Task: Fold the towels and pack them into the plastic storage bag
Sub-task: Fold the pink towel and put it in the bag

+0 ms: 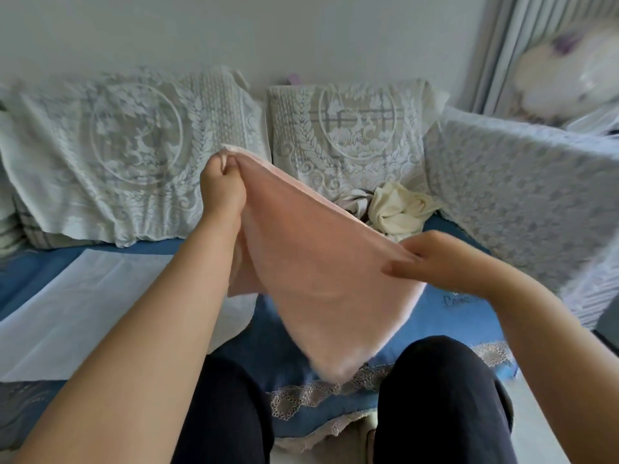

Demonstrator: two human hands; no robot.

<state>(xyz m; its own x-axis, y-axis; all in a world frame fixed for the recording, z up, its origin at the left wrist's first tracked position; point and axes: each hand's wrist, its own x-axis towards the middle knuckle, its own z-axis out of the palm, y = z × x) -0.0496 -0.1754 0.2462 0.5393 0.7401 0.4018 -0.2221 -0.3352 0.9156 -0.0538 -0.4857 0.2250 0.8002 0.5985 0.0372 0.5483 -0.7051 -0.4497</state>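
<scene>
Between left hand [223, 175], right hand [435, 259], pink towel [318, 283]

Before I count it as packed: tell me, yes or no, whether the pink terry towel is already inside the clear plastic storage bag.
No. The pink terry towel hangs in the air, held by both hands, while the clear plastic storage bag lies flat.

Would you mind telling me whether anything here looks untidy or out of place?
Only the crumpled cream towel bunched beside a rumpled greyish cloth at the back of the blue sofa seat, unfolded. The pink towel hangs between the left hand and right hand, and the plastic bag lies flat.
</scene>
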